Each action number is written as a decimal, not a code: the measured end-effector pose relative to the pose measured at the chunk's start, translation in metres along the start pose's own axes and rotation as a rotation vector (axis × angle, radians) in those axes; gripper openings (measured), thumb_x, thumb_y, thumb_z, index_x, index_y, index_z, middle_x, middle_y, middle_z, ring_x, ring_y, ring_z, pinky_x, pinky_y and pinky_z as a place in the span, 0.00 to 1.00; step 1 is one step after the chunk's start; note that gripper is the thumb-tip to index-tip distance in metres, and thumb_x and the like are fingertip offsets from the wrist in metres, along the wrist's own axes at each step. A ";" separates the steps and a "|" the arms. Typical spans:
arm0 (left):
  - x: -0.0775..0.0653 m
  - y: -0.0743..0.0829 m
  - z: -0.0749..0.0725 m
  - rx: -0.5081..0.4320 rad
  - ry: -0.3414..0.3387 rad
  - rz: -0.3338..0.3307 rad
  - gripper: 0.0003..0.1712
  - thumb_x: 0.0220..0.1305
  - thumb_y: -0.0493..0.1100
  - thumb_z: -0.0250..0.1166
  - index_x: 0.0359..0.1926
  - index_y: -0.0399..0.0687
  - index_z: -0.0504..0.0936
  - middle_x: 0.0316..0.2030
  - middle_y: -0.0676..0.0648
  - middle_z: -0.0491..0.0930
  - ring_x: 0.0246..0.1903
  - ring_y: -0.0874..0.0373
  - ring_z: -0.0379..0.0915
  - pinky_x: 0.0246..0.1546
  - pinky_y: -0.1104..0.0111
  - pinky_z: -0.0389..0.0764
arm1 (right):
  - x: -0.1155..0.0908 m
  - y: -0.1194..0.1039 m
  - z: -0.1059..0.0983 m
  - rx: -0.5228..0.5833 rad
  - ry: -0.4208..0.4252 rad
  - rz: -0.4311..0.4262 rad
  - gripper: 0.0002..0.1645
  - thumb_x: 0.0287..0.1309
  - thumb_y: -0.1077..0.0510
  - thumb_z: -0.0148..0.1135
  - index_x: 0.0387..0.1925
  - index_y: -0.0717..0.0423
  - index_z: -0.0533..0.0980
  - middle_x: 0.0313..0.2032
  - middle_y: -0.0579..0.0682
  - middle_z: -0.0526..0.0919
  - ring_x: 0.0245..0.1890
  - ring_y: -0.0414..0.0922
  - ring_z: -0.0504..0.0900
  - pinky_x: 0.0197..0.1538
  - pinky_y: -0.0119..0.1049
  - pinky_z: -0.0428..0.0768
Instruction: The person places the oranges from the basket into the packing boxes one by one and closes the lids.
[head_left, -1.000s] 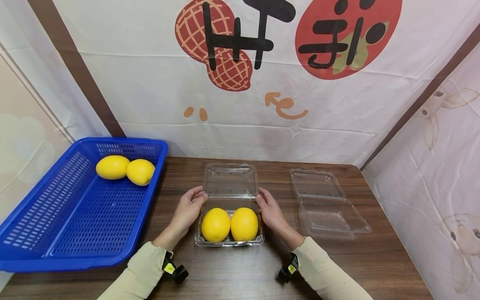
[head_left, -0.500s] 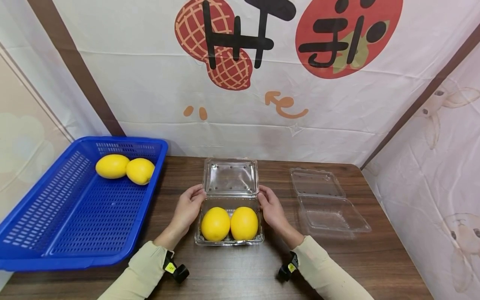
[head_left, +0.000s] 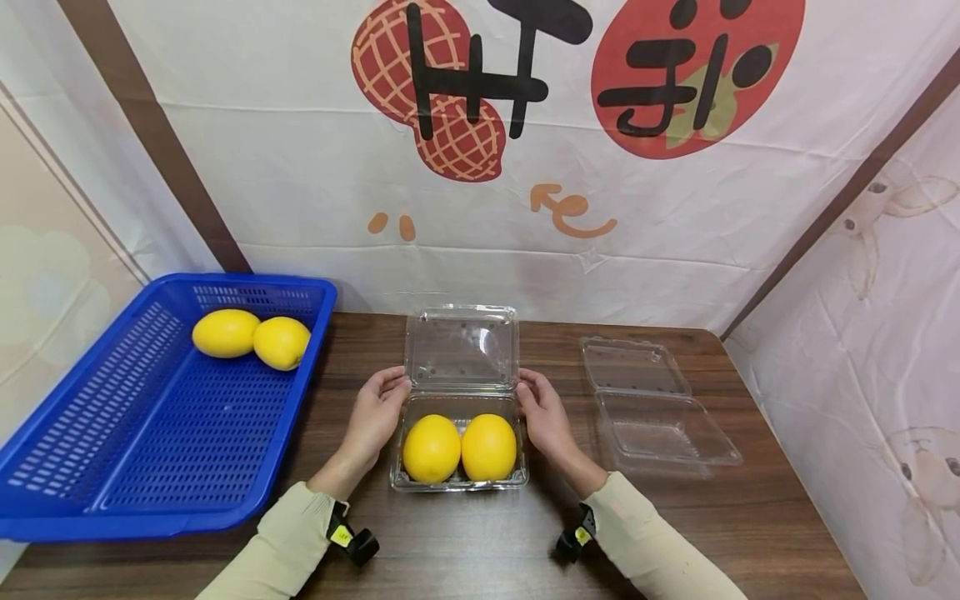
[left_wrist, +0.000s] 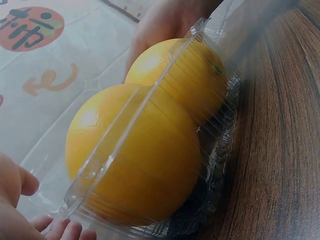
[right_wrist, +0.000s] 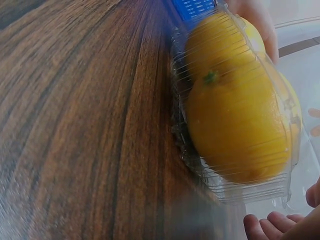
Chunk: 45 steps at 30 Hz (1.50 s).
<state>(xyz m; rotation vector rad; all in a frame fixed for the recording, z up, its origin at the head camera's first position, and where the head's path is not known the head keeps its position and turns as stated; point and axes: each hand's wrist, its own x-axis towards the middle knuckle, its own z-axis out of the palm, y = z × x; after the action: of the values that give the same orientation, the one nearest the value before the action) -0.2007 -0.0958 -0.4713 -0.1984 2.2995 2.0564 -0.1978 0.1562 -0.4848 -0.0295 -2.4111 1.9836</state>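
Observation:
Two large yellow citrus fruits [head_left: 431, 448] sit side by side in the base of a clear plastic clamshell box [head_left: 459, 486] at the middle of the table. Its lid [head_left: 462, 346] leans back, raised from the hinge. My left hand [head_left: 377, 414] holds the lid's left edge close to the hinge, thumb in front and fingers curled behind. On the opposite side, my right hand [head_left: 545, 417] grips the lid's right edge in the same way. The right wrist view shows a green stem end on one fruit [right_wrist: 235, 125] through the ribbed wall.
A blue plastic basket [head_left: 168, 527] stands at the left with two more yellow fruits [head_left: 225, 333] in its far corner. To the right lies a second clear clamshell box [head_left: 660, 425], its lid folded back. Behind the wooden table [head_left: 465, 550] hangs a printed cloth [head_left: 300, 183].
The lid has tilted up from lying back, its far edge rising in the head view. Both hands have shifted slightly with it; the fruits and base have stayed put.

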 end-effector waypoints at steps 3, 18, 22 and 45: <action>0.000 0.001 0.001 0.001 0.003 0.004 0.25 0.78 0.40 0.53 0.69 0.30 0.66 0.61 0.31 0.71 0.57 0.43 0.71 0.44 0.71 0.76 | 0.000 0.001 0.000 0.000 0.009 -0.017 0.21 0.79 0.63 0.45 0.65 0.72 0.67 0.62 0.70 0.74 0.60 0.61 0.75 0.56 0.56 0.78; 0.002 0.002 0.002 -0.020 0.031 0.000 0.22 0.82 0.48 0.47 0.60 0.32 0.69 0.56 0.32 0.75 0.56 0.46 0.72 0.43 0.73 0.77 | 0.000 0.002 -0.001 0.008 0.067 -0.070 0.14 0.79 0.61 0.48 0.55 0.67 0.73 0.57 0.63 0.80 0.59 0.57 0.76 0.51 0.45 0.80; 0.003 0.001 0.001 -0.019 0.026 0.005 0.24 0.83 0.50 0.45 0.59 0.32 0.70 0.57 0.33 0.74 0.58 0.45 0.72 0.44 0.72 0.77 | 0.000 0.001 0.000 0.025 0.073 -0.063 0.14 0.79 0.61 0.48 0.55 0.67 0.72 0.57 0.63 0.81 0.59 0.57 0.77 0.49 0.40 0.80; -0.002 0.001 0.000 -0.013 0.016 0.014 0.29 0.82 0.56 0.43 0.57 0.31 0.70 0.58 0.31 0.73 0.59 0.43 0.71 0.47 0.69 0.76 | -0.004 0.000 0.000 0.049 0.085 -0.057 0.23 0.82 0.53 0.41 0.51 0.72 0.72 0.57 0.67 0.80 0.62 0.61 0.76 0.55 0.55 0.80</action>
<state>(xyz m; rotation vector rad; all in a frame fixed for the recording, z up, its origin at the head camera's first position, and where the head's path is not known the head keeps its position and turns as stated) -0.1989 -0.0961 -0.4702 -0.2001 2.3043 2.0844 -0.1935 0.1561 -0.4845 -0.0422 -2.2845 1.9745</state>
